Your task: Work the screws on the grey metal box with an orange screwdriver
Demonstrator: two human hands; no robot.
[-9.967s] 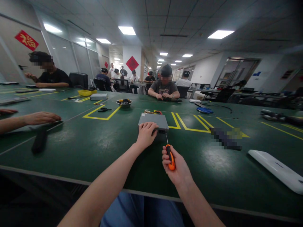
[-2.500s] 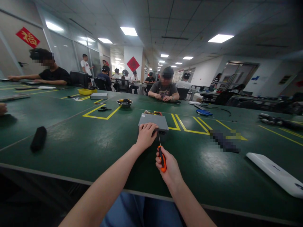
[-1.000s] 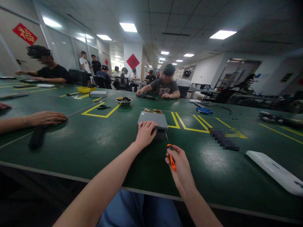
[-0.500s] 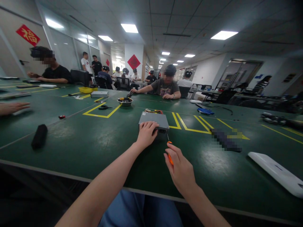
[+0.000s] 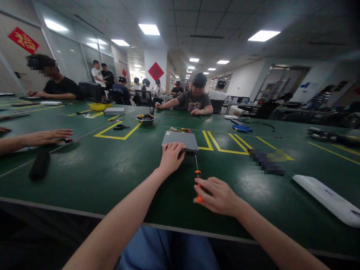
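A grey metal computer power supply (image 5: 182, 138) sits on the green table in front of me, its bundle of coloured wires (image 5: 180, 130) at the far side. My left hand (image 5: 171, 156) grips its near edge, fingers lying over the top; the thumb is mostly hidden. In my right hand (image 5: 218, 197) is a screwdriver with an orange and black handle (image 5: 199, 197), pinched between thumb and fingers. The thin shaft (image 5: 196, 163) points away from me, its tip at the near right corner of the power supply. Whether the tip sits in a screw, I cannot tell.
A co-worker's hand (image 5: 53, 137) reaches in from the left beside a small red object (image 5: 68, 140). A black block (image 5: 40, 165) lies nearby. Beyond stand a metal bowl (image 5: 145, 120) with tools and a yellow tray (image 5: 97, 107). At right lies a white case (image 5: 327, 200).
My right hand has turned and shifted its fingers on the screwdriver, showing more of the handle. My left hand stays on the power supply. The co-worker's hand at left has reached further in.
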